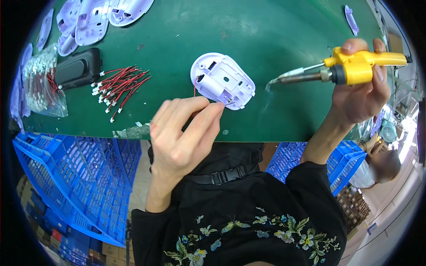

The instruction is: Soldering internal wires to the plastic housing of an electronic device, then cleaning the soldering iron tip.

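My right hand point(357, 97) is wrapped round the yellow grip of a soldering gun point(358, 71). Its metal tip points left over the green table, with a wisp of smoke by the end. A pale lilac plastic housing point(237, 84) lies open side up at the middle of the table, to the left of that tip and apart from it. At the housing's near edge, the thumb and forefinger of my left hand point(179, 133) are pinched on a thin wire point(230, 103). A red wire point(195, 88) runs along the housing's left side. My fingers hide part of the wiring.
Left of the housing lie a pile of red and black wires with white connectors point(122, 88), a black case point(80, 68) and a clear bag of connectors point(42, 86). More lilac shells point(92, 22) sit far left. Blue crates point(84, 177) stand below the table edge; a person point(377, 166) is at right.
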Demonstrator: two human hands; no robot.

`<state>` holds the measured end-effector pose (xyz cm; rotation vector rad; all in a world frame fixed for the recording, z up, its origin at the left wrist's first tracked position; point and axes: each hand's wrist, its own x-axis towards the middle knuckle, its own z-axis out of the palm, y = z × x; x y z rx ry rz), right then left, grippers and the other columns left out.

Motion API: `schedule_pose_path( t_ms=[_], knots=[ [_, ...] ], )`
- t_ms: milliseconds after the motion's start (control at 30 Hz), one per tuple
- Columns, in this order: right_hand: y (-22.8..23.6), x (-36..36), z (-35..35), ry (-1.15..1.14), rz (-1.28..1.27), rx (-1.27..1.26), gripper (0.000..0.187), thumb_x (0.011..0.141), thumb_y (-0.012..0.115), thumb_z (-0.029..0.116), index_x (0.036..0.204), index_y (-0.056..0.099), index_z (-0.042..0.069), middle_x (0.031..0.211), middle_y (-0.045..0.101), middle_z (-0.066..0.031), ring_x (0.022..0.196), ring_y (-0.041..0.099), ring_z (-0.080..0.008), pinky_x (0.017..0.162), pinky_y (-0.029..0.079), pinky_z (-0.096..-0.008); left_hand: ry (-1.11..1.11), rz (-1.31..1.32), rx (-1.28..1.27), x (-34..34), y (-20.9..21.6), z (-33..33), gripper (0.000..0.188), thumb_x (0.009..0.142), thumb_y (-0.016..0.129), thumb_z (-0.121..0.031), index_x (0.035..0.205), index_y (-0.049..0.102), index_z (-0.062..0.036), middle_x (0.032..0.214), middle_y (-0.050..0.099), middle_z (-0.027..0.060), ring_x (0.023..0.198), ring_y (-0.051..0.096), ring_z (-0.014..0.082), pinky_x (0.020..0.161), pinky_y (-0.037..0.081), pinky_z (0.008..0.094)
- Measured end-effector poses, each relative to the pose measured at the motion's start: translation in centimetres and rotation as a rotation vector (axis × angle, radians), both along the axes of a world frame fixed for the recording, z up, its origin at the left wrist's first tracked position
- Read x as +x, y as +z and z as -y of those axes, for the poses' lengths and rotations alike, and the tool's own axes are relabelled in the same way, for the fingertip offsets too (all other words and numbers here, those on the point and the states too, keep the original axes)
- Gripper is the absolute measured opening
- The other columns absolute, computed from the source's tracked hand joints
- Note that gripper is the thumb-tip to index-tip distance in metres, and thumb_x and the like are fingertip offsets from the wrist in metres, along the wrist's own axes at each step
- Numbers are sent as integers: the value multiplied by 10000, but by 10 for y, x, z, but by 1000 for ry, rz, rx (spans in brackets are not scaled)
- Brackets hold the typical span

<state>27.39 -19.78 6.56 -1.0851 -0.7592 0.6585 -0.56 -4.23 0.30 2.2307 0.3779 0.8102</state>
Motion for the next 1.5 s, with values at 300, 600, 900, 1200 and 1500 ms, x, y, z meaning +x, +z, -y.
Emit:
schedule_pose_path(
  t_ms=[300, 600, 900, 1200, 1500],
  knots=[
    [-17, -86, 36, -257, 186, 19, 364, 971, 493, 268, 1297, 405, 129, 1046, 621, -278, 927, 631, -289, 882, 539, -402, 284, 8, -54, -6, -7, 41, 242, 681, 775, 85, 901, 730, -6, 829, 672, 73, 639, 634, 206, 533, 490, 294],
    [-52, -124, 50, -363, 105, 82, 396, 921, 577, 291, 1261, 405, 183, 1045, 638, -269, 939, 655, -293, 873, 569, -411, 191, 39, 67, 0, -18, 35, 252, 610, 791, 39, 834, 720, -50, 777, 657, 44, 582, 609, 196, 518, 439, 287],
    [-60, -123, 41, -512, 124, 101, 324, 948, 564, 234, 1199, 364, 192, 964, 683, -307, 687, 653, -286, 720, 579, -373, 181, 83, 122, 1, -19, 33, 242, 584, 773, 20, 796, 695, -66, 745, 651, 22, 559, 567, 168, 502, 422, 269],
    [-60, -125, 39, -436, 162, 69, 325, 914, 544, 263, 1211, 434, 193, 956, 659, -260, 736, 641, -257, 770, 571, -369, 184, 60, 123, -1, -20, 34, 235, 591, 769, 22, 799, 692, -56, 742, 647, 33, 565, 578, 182, 508, 428, 282],
    [-61, -125, 43, -454, 142, 58, 302, 975, 586, 244, 1183, 370, 213, 978, 690, -297, 753, 684, -288, 767, 587, -378, 182, 43, 125, 0, -20, 34, 227, 600, 773, 8, 805, 696, -55, 743, 651, 34, 568, 584, 184, 512, 434, 281]
  ],
)
